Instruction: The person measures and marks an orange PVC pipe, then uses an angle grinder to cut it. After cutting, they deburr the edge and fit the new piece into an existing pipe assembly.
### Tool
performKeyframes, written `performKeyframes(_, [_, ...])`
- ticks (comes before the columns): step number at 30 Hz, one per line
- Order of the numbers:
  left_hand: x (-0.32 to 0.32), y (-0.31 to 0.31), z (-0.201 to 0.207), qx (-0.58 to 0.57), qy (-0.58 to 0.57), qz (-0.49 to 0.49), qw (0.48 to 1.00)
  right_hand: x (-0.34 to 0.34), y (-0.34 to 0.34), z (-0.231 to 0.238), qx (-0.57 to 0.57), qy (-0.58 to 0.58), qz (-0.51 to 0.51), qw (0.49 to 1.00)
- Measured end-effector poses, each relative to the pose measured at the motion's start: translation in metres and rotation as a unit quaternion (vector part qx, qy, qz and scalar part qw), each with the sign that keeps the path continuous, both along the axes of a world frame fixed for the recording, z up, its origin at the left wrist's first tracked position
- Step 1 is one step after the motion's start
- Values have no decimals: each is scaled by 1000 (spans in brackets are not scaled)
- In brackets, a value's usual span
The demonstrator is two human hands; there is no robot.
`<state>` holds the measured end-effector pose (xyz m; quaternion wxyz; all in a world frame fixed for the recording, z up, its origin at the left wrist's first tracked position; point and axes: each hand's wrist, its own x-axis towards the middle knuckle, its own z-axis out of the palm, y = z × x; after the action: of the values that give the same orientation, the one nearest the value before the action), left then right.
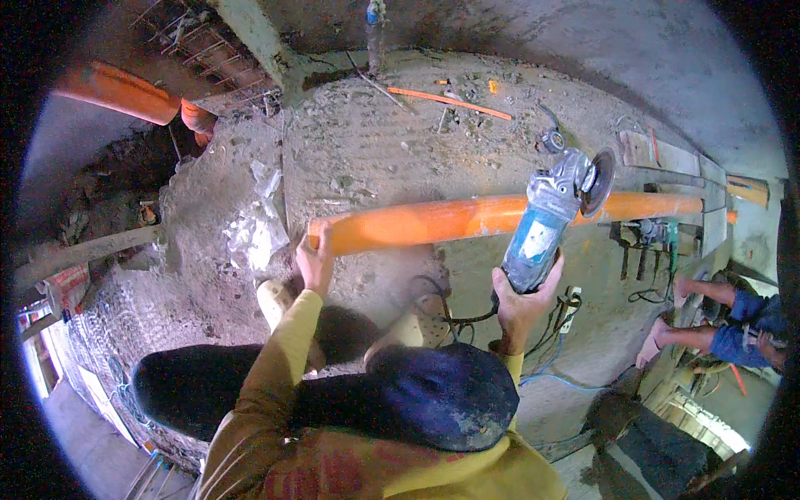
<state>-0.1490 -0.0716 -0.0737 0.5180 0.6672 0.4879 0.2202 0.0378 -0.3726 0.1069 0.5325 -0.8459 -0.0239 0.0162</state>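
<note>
A long orange plastic pipe (417, 225) lies crosswise over the dusty floor in front of me. My left hand (314, 265) grips its left end, fingers curled around the rim. In my right hand (527, 304) is an angle grinder (537, 229), held by its blue and grey body with its head pointing away from me. The grinder's round disc (598, 183) stands over the right part of the pipe, which passes behind the tool; whether they touch I cannot tell. A black cord runs from the grinder's rear down near my feet.
A power strip (570, 310) with cables lies right of my hand. Farther right are a green power tool (654, 231) and a person's bare legs (700, 337). Crumpled white plastic (255, 229), a thin orange strip (450, 102) and rubble litter the floor. A broken-edged pit (108, 200) lies left.
</note>
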Motion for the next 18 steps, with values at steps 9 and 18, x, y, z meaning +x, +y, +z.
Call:
performKeyframes(9, [135, 62, 38, -83, -55, -33, 994, 5, -18, 2, -2, -66, -41, 997])
performKeyframes(18, [155, 105, -100, -302, -29, -46, 952, -28, -11, 22, -69, -6, -77, 995])
